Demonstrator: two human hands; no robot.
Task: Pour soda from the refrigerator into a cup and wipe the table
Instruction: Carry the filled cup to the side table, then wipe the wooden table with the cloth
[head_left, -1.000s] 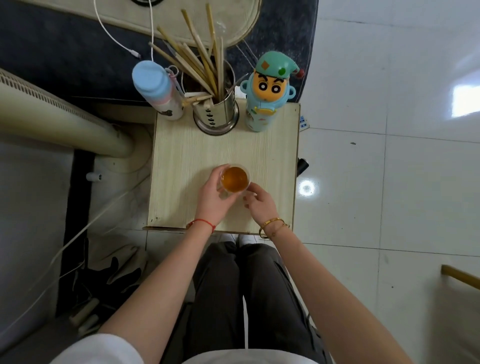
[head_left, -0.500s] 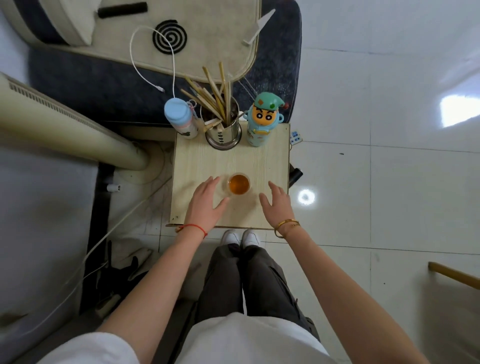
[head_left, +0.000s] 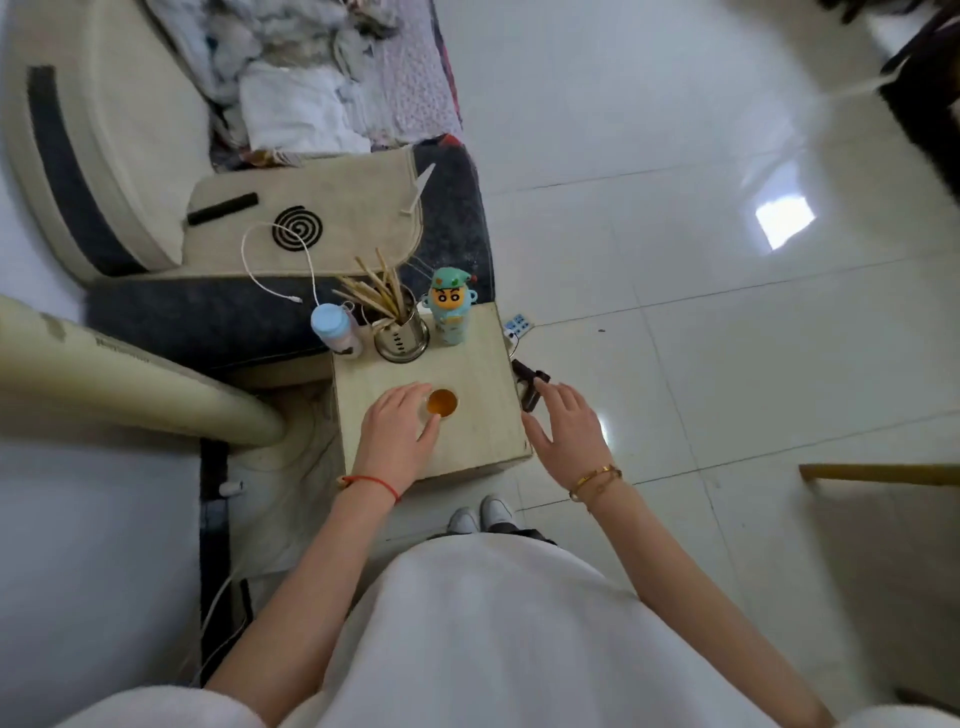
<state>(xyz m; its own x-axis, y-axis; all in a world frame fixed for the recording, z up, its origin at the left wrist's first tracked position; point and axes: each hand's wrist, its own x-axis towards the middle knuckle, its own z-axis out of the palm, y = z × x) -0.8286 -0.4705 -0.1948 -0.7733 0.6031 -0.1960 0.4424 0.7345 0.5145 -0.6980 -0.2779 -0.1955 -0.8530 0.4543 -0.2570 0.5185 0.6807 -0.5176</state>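
Both hands have let go of the small amber-filled cup (head_left: 442, 402) at frame centre, the left hand (head_left: 397, 435) spread beside it and the right hand (head_left: 567, 434) spread past the pale wooden table (head_left: 483, 364), so wiping likely comes next.

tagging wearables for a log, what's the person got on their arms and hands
The left hand has a thin red string bracelet at the wrist. The right hand has gold bangles at the wrist. Both forearms are bare, with short white sleeves near the shoulders. No gloves or rings are visible.

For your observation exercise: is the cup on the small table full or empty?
Filled: the cup stands upright on the table, amber liquid showing inside.
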